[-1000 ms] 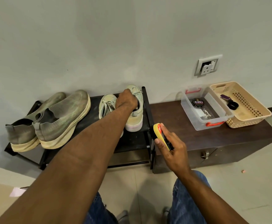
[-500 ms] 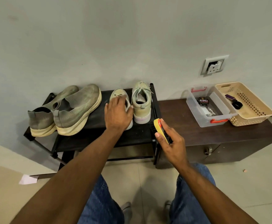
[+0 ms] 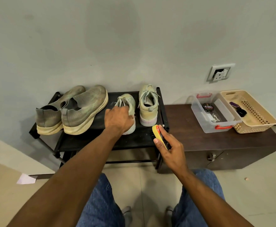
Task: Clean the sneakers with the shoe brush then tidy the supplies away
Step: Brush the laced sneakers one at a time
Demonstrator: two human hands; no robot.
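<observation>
By my left hand (image 3: 118,119) are pale mint-green lace-up sneakers (image 3: 147,104) with whitish soles, sitting on a black rack (image 3: 130,138). Further left of it, grey-green knit slip-ons (image 3: 83,110) with cream soles. The brush (image 3: 158,135) in my right hand (image 3: 171,153) is yellow with a red label and black bristles. Off to that hand's right: dark brown cabinet (image 3: 215,141), clear box (image 3: 213,111) with red latches, and a beige basket (image 3: 255,110) with a dotted hole pattern. My jeans (image 3: 101,202) are blue.

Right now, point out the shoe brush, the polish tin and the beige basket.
shoe brush (image 3: 158,134): head view, on its yellow back.
polish tin (image 3: 207,107): head view, middle of its black lid.
beige basket (image 3: 257,126): head view, on its perforated front wall.
</observation>
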